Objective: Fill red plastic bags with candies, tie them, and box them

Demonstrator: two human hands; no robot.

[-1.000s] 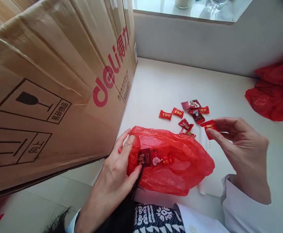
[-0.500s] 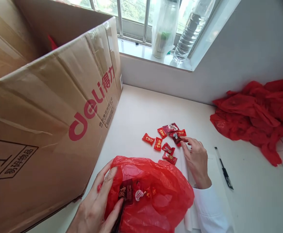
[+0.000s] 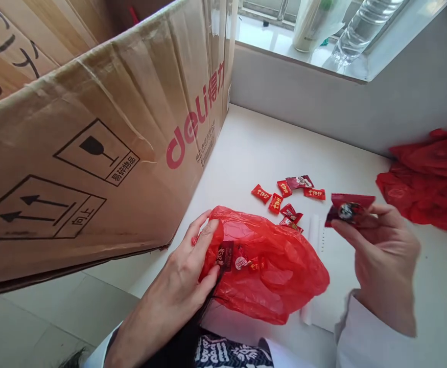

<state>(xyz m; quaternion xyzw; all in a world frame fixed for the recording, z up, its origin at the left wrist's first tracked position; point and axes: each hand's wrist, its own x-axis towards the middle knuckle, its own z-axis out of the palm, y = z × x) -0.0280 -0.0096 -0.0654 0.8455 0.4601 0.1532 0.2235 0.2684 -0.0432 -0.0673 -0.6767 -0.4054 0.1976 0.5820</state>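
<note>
My left hand grips the rim of a red plastic bag, whose mouth gapes toward me. Inside the bag lie a dark wrapped candy and a few smaller sweets, partly seen through the film. Raised above the table on the right, my right hand pinches a dark red wrapped candy between thumb and fingers. Beyond the bag, several small red wrapped candies lie scattered on the white table, with a larger maroon one among them.
A large cardboard box stands along the left. Crumpled red bags are heaped at the right by the wall. White paper lies beside the red bag. On the windowsill stand a water bottle and a bagged container.
My right hand has picked up the dark red candy from the pile and lifted it to the right. My left hand still holds the bag. The view has shifted.
</note>
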